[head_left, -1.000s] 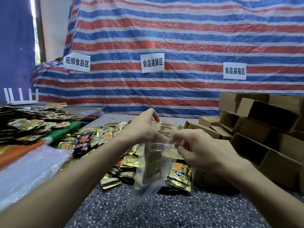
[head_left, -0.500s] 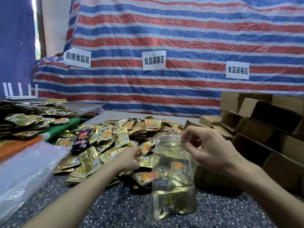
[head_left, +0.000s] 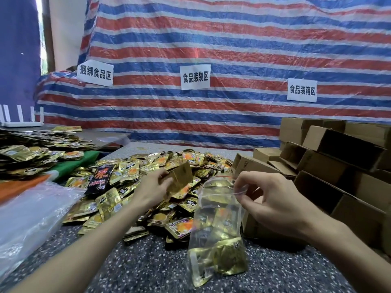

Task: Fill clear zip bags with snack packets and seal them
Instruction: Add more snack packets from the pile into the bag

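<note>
Speckled table: bare strip along the near edge. Glossy heap of snack packets mid-table, open cardboard boxes crowding the right, crinkled plastic sheet on the left. My left hand: fingers curled round one flat gold foil packet, just above the heap. My right hand: fingers pinching the rim of the clear zip bag, which hangs upright with its mouth gaping and gold packets at its bottom.

The left forearm and right forearm are bare from the wrist down to the picture's lower edge, both slim and smooth. The left hand and right hand are bare too, with slender fingers. Knuckles and tendons stand out on the back of the right hand.
</note>
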The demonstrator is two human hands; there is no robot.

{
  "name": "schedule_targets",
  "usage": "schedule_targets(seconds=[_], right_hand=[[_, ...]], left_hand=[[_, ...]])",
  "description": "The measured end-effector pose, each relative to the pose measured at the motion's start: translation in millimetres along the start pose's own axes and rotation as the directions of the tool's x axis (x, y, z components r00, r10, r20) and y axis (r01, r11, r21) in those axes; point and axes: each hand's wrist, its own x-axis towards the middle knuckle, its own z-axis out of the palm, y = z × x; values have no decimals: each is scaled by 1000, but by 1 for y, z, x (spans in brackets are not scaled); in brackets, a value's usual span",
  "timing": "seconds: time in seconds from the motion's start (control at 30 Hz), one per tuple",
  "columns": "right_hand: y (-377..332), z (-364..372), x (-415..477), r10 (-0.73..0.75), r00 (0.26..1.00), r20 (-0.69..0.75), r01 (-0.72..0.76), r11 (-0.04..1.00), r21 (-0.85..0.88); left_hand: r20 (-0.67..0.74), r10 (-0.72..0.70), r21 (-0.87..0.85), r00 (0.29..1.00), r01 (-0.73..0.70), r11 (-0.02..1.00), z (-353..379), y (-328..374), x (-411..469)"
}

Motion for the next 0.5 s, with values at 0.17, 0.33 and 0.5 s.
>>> schedule_targets(seconds=[0.17, 0.33, 0.5], right_hand=[[-5, 1, 0, 0, 1000, -17, 0, 998, -55], [-9, 1, 2, 12, 1000, -20, -14, 998, -62], [-15, -1, 3, 8, 999, -35, -9, 1000, -29]], left_hand=[[-56, -8, -433, 998, -16, 901, -50, 61, -2], [-48, 119, -464, 992, -128, 877, -90, 119, -19], [125, 212, -270, 969, -173, 947, -86, 150, -33]])
